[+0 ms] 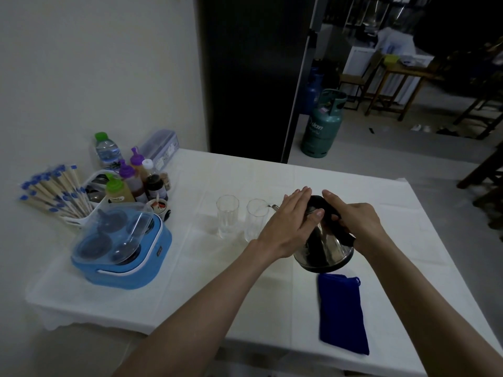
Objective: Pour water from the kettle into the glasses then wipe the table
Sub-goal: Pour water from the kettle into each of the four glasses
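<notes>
We tilt the steel kettle (pixel 325 246) with our right hand (pixel 359 224) gripping its black handle, spout over the nearer glass (pixel 255 223). Our left hand (pixel 291 221) lies flat against the kettle's side, fingers extended. The second glass (pixel 227 214) stands just beyond the first; a blue cloth (pixel 341 311) lies just behind the kettle.

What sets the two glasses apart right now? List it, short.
The left glass stands clear of the kettle, while the right glass has the kettle's spout right at its rim. The left glass is in full view; the right glass is partly hidden at its right edge by the left hand. The left glass seems to hold some water at its bottom; the right glass's level cannot be told. Both are tall, clear, upright tumblers on the white tablecloth.
</notes>
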{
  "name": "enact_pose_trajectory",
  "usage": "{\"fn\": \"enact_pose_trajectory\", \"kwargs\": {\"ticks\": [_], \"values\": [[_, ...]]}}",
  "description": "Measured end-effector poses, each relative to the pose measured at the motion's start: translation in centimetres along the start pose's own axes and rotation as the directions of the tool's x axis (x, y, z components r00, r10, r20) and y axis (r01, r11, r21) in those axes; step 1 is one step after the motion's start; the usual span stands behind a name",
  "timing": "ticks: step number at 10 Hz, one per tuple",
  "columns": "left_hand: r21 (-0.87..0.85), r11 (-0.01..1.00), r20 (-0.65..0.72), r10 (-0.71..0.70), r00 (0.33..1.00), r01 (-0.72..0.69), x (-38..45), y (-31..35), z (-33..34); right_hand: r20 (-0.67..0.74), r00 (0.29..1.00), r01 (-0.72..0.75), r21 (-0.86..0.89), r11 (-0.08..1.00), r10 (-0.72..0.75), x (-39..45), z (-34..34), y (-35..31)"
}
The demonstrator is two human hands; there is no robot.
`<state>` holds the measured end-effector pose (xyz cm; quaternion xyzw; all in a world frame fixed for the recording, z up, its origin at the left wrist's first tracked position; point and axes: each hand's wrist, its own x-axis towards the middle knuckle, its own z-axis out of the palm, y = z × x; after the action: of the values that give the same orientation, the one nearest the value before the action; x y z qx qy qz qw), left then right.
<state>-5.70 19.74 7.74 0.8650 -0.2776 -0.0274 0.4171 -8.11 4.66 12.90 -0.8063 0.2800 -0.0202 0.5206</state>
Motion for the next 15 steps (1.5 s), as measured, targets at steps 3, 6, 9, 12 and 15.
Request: {"fn": "enact_pose_trajectory", "kwargs": {"ticks": [3,6,9,12,15], "values": [[-0.007,1.000,-0.006,-0.005,1.000,0.005,-0.07,-0.20,-0.25,-0.003,1.000,-0.017,0.013,1.000,0.017,0.24,0.30,0.05],[-0.012,1.000,-0.001,0.001,1.000,-0.001,-0.16,-0.40,-0.38,-0.004,1.000,-0.024,0.003,1.000,0.024,0.06,0.61,-0.02],[-0.010,1.000,0.016,0.000,1.000,0.000,-0.18,-0.46,-0.57,-0.012,0.999,-0.032,0.003,0.999,0.032,-0.18,0.70,-0.16],[-0.011,1.000,0.016,0.003,1.000,-0.003,-0.29,-0.55,-0.76,-0.022,0.999,-0.031,0.009,0.999,0.031,-0.61,0.89,-0.39],[-0.012,1.000,0.022,0.011,1.000,-0.011,-0.29,-0.72,-0.79,-0.025,0.999,-0.039,0.017,0.999,0.040,-0.73,0.93,-0.35]]}}
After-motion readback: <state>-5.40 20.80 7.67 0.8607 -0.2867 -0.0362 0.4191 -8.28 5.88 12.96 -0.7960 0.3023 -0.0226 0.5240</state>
